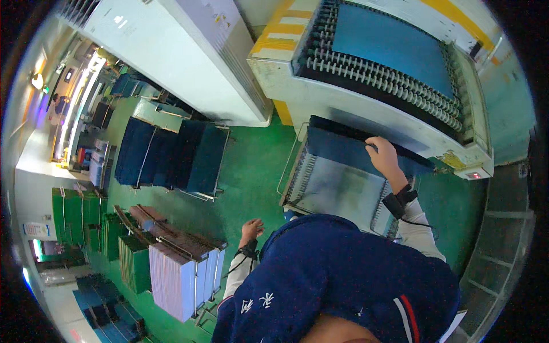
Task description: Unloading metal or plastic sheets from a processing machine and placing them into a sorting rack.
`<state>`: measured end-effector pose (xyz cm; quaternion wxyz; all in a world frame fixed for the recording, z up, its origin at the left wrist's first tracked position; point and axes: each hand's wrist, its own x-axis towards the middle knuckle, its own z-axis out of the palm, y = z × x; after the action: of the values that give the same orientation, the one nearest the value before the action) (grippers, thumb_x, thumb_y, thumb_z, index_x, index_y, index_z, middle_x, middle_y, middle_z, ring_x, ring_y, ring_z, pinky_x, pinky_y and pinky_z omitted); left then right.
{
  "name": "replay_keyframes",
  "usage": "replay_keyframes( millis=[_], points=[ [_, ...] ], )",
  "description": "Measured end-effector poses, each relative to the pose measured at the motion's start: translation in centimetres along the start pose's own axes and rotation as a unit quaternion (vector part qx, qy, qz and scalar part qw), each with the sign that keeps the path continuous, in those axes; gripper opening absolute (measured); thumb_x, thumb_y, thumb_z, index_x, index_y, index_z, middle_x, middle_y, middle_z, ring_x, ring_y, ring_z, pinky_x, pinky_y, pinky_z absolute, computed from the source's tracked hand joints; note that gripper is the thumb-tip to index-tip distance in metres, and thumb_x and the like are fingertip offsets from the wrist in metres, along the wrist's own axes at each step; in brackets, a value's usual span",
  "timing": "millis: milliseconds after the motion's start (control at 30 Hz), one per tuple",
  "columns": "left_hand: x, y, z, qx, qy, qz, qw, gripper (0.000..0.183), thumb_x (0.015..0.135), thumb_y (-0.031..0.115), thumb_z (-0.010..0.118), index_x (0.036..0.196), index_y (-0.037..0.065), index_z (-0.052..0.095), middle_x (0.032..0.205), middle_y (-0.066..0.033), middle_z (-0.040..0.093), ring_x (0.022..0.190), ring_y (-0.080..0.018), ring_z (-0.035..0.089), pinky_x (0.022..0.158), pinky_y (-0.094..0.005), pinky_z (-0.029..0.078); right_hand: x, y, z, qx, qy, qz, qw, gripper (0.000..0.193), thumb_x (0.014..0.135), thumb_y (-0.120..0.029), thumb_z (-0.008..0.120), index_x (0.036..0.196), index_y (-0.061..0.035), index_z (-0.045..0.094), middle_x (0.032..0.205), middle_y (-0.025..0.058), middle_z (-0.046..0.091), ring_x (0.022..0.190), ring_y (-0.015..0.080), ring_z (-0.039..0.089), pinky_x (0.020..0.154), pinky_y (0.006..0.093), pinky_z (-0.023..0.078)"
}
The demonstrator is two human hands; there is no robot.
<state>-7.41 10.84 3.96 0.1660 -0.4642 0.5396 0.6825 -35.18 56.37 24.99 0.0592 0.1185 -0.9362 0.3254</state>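
My right hand (384, 157) is at the upper edge of a dark blue panel (337, 147), its thumb and fingers closed there in a pinch. The panel leans among others at the far end of a wheeled rack (294, 178) with slotted sides, just in front of me. Low on my left side, my left hand (251, 230) holds nothing, its fingers loosely curled and apart. Both wrists wear black bands with thin cables.
Behind the rack stands a roller conveyor machine (366, 94) with a blue panel (392, 46) on its rollers. To the left are a white cabinet (189, 51), a rack of dark panels (197, 154) and stacked pale panels (171, 280). A dark framed partition (500, 240) stands right.
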Motion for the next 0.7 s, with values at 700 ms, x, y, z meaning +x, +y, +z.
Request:
replay_keyframes(
  millis=[700],
  points=[
    [-38.9,37.1,14.2,-0.115,-0.568,0.658,0.481,0.026,0.082,0.027,0.059,0.087,0.002,0.057,0.082,-0.0067,0.058,0.077,-0.0163,0.054,0.067,-0.0284,0.042,0.2,3.8,4.7,-0.252,-0.023,0.013,0.967,0.027,0.08,-0.027,0.056,0.098,-0.0067,0.055,0.089,0.016,0.06,0.08,0.0356,0.057,0.067,0.0442,0.044]
  ],
)
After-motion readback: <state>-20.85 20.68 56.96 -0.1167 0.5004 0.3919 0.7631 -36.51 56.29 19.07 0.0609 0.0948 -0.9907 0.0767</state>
